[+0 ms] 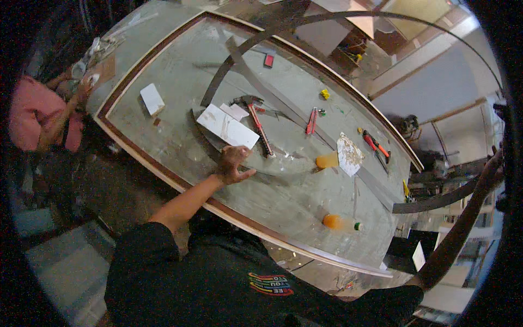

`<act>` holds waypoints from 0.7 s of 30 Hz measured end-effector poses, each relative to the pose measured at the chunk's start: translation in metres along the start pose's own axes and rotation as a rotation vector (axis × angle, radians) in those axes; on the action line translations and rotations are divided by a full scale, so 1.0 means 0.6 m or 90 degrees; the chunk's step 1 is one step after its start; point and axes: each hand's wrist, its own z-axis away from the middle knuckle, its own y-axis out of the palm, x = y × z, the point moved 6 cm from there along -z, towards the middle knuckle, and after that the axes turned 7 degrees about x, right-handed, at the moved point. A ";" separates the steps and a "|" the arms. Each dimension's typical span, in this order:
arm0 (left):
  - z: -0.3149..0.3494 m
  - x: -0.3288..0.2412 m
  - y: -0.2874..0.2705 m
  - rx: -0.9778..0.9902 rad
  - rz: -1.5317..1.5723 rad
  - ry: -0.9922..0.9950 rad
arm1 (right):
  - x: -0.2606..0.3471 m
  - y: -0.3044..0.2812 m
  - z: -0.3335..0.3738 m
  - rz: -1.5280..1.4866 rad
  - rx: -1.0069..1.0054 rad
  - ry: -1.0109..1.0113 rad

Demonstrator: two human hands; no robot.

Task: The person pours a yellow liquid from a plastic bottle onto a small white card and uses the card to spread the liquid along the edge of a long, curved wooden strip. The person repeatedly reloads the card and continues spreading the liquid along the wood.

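Note:
My left hand (236,163) is at the near end of a white rectangular block (227,126), fingers curled against its edge and thumb stretched to the right. Along the block's near side runs a thin dark curved band, partly hidden by the hand. A long dark flexible strip (436,206) bends in a wide loop above the table, its upper arc crossing the far side. At the far right edge of view my raised right hand (494,163) meets this strip with its fingers bent, though the dark rim hides part of the grip.
On the large framed table (289,218) lie a hammer (259,126), red-handled cutter (311,121), red-handled tools (376,146), two orange drink bottles (340,222), a stained paper (350,154) and another white block (152,99). A person in pink (41,114) is at the left.

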 end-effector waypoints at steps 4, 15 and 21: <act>-0.107 0.041 -0.125 -0.418 -0.080 -0.104 | 0.010 -0.095 0.004 -0.001 0.003 0.033; -0.310 0.267 -0.440 -0.604 -0.081 -0.177 | 0.100 -0.291 0.094 0.131 0.039 0.083; -0.293 0.358 -0.607 -0.622 -0.246 -0.139 | 0.141 -0.277 0.231 0.191 0.194 0.013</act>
